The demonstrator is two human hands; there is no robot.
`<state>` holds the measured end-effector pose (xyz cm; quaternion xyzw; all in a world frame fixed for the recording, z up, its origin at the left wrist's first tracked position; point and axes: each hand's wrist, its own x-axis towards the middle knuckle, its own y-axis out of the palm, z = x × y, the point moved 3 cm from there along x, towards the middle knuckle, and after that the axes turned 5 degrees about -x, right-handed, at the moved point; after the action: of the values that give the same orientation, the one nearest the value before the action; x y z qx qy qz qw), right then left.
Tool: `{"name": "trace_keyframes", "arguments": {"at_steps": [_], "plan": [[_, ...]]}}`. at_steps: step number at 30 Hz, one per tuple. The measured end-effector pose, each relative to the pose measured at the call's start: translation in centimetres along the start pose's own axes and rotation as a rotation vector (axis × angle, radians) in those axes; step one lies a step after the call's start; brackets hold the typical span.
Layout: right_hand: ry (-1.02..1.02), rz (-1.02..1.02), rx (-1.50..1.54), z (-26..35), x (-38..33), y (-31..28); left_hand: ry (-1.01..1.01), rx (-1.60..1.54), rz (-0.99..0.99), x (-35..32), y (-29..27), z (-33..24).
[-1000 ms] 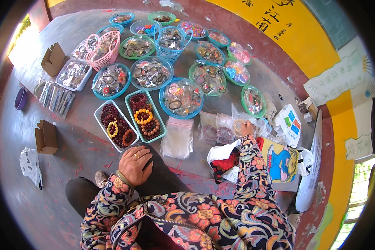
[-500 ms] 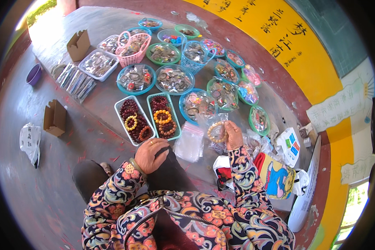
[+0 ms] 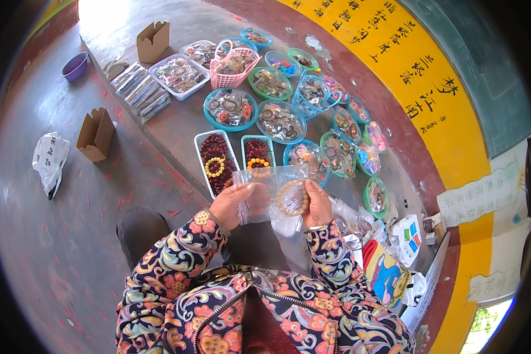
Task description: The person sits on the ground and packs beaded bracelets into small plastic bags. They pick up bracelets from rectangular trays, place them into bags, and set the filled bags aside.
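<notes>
A clear plastic bag (image 3: 262, 190) is stretched in front of me, held up between both hands. My left hand (image 3: 232, 206) pinches its left side between thumb and fingers. At the other end my right hand (image 3: 318, 205) grips the bag beside a tan bead bracelet (image 3: 279, 199), which shows through the plastic. Just beyond lie two trays of dark red bead bracelets: the left tray (image 3: 199, 154) has a yellow bracelet (image 3: 215, 167) on top, and the right tray (image 3: 272, 146) an orange-yellow one (image 3: 258, 163). The bag covers the near part of the right tray.
Round baskets of bagged trinkets, among them a blue one (image 3: 206, 115), spread beyond the trays with a pink handled basket (image 3: 225, 78). Cardboard boxes (image 3: 95, 137), a white plastic bag (image 3: 50, 158) and a purple basin (image 3: 75, 68) stand left. Packages and bags (image 3: 408, 242) crowd the right.
My left hand has risen from my knee and now grips the bag's left side. My right hand has drawn the bag with the bracelet nearer the middle. The view has shifted.
</notes>
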<state>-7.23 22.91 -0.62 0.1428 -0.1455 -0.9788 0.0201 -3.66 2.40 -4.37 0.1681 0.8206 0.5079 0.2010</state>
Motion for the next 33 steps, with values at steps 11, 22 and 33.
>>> {"name": "trace_keyframes", "arguments": {"at_steps": [11,22,33], "plan": [[-0.687,-0.094,-1.075,4.9,-1.5,4.0,0.051,-0.205,0.056,0.4,-0.9,0.3],[-0.746,0.095,-1.166,8.1,-2.0,9.6,0.089,-0.389,0.170,0.3,0.0,0.4],[-0.688,0.188,-1.174,10.3,-2.0,11.0,0.124,-0.335,0.025,-0.1,-0.8,0.0]]}}
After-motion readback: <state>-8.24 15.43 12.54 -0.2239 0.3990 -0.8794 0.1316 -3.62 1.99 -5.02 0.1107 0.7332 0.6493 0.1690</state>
